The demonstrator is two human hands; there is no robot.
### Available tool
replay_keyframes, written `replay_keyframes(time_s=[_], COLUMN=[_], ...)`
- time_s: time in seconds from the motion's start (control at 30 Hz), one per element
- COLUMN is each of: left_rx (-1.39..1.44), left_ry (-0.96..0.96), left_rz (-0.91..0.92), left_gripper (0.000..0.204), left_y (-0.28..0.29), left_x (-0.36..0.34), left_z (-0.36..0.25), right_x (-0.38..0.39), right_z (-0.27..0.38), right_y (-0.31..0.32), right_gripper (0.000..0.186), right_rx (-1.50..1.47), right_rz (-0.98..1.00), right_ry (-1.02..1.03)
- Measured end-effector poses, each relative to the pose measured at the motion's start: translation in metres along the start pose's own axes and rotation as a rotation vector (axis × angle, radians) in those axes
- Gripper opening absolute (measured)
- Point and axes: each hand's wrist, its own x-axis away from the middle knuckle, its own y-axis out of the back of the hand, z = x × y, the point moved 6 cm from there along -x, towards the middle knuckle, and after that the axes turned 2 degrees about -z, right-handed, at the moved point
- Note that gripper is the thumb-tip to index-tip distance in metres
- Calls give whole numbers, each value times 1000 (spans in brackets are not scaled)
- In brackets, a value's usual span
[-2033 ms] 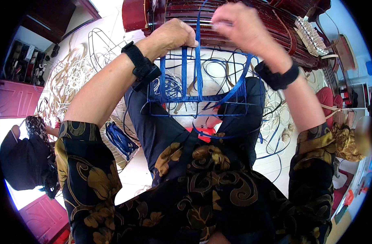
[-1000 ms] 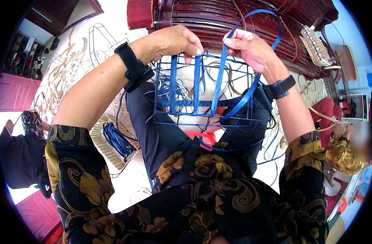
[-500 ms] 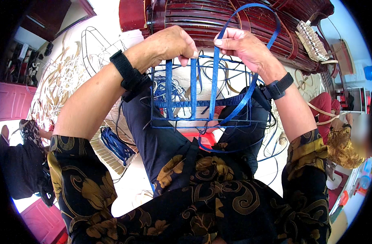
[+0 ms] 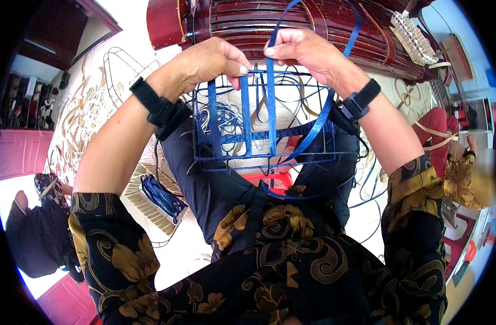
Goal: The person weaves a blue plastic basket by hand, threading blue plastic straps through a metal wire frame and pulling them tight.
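Note:
A rectangular wire frame [image 4: 208,161], partly wrapped in blue, is over my legs, with upright bands of flat blue strap [image 4: 246,124] across it. My left hand [image 4: 217,63] is at the frame's top edge, thumb and index finger closed on the top of a strap there. My right hand [image 4: 296,52] pinches a loose blue strap [image 4: 271,105] just above that edge, a little right of my left hand. The strap makes a tall loop above my right hand and comes down along the frame's right side.
A red-brown slatted wooden bench [image 4: 238,24] stands ahead. Tangled pale strips [image 4: 82,124] and a bare wire frame [image 4: 118,65] lie on the floor. A tray with coiled blue strap [image 4: 164,197] sits left of my legs. One person [image 4: 39,227] is at my left, another [image 4: 459,181] at my right.
My right hand came down onto the loose strap and has since moved left with it, toward my left hand. My left hand stays at the top edge, shifted slightly left and down in view.

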Motion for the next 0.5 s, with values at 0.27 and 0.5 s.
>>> replay_keyframes(time_s=[0.27,0.5], left_rx=[-18,30], left_ry=[55,-23], left_rz=[-56,-39], left_gripper=[16,20], left_y=[2,2], left_x=[-1,-8], left_z=[3,7], right_x=[-6,-15], right_z=[10,-8], right_y=[-13,-12], right_gripper=[16,15], right_rx=[136,114], right_rz=[-1,30], right_ry=[-19,-22])
